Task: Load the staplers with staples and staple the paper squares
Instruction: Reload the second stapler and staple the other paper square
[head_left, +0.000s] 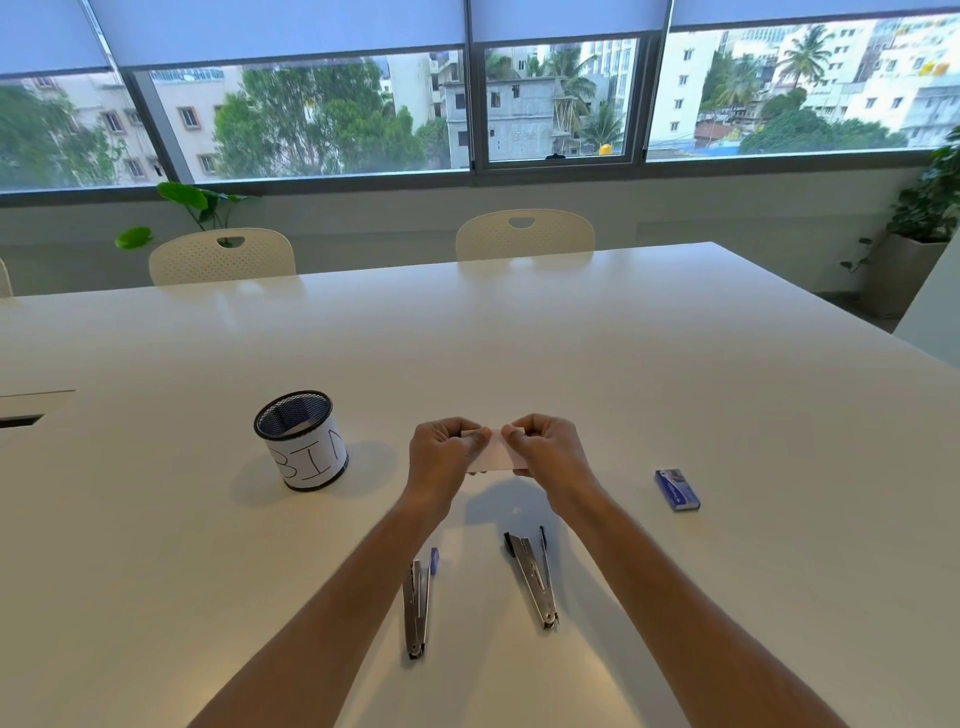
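Observation:
My left hand and my right hand both pinch a small pale paper piece held just above the white table. Its top edge sits between the fingertips of both hands. Two metal staplers lie open on the table near me: one under my left forearm, with a blue tip, and one beside my right forearm, with black ends. A blue staple box lies to the right of my right hand.
A black mesh cup labelled BIN stands left of my hands. Two white chairs are tucked in at the table's far side, under the windows. A potted plant stands at the far right.

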